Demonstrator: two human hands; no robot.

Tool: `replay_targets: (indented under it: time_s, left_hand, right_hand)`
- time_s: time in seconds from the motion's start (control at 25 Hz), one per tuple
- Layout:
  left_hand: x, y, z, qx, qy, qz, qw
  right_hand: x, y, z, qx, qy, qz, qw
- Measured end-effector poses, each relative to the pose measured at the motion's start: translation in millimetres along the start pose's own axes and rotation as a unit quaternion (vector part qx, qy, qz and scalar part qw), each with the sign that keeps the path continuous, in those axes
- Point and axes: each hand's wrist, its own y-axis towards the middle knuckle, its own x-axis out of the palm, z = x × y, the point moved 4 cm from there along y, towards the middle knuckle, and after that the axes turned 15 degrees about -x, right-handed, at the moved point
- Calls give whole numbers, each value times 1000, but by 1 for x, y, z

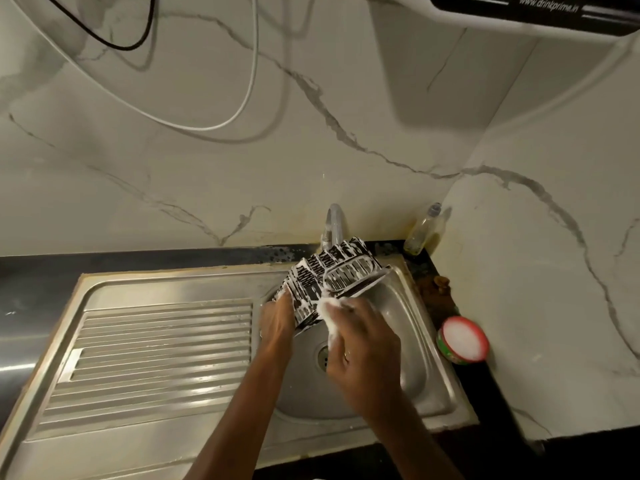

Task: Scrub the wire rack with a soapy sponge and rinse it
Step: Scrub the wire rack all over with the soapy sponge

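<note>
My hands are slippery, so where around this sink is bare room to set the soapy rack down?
The ribbed steel drainboard left of the basin lies bare, bordered by the dark counter strip behind. The basin is crowded: both hands, the foamy black wire rack and the tap. The right ledge holds a red-rimmed soap tub and a clear bottle.

Black wire rack (322, 282), foam-coated, tilted over basin, soapy sponge (329, 311) against it

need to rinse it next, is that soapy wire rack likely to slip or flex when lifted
Probably slippery: foam coats most of the wire rack, so the left hand gripping its edge may slide. Likely stiff and light, being open wirework that holds its boxy shape while tilted over the sink.
</note>
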Motion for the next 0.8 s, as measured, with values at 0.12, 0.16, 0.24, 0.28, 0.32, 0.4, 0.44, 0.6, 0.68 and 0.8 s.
replay_targets:
  time_s: [0.12, 0.16, 0.24, 0.28, 0.32, 0.4, 0.44, 0.6, 0.68, 0.8]
  left_hand:
    - [-7, 30, -21, -42, -23, -28, 998]
    - [-8, 32, -27, -48, -25, -38, 998]
    - [-12, 18, -24, -41, -37, -50, 997]
    - [-12, 12, -22, -31, -50, -66, 996]
    - [-11, 5, -20, -24, -66, -85, 994]
    - [-7, -8, -13, -14, -79, -103, 991]
    - [-5, -11, -10, -13, -84, -115, 990]
    - [-6, -34, 5, -18, -111, -143, 983]
    - [-11, -42, 5, -15, -111, -148, 983]
    - [-9, -43, 2, 9, -94, -127, 987]
  right_hand:
    - [-17, 6, 53, 94, 20, 48, 994]
    - [-24, 4, 85, 168, -3, 75, 983]
    - [-36, 2, 121, 260, -21, 92, 961]
    - [-34, 2, 120, 276, -16, 91, 957]
    - [-31, 5, 110, 268, -2, 84, 960]
    - [-29, 10, 76, 197, -16, 73, 978]
    - [-30, 14, 65, 170, -24, 76, 982]
    - [-12, 8, 108, 297, 141, 62, 943]
    - [6, -12, 118, 394, 228, 24, 890]
    - [14, -36, 119, 456, 280, 40, 844]
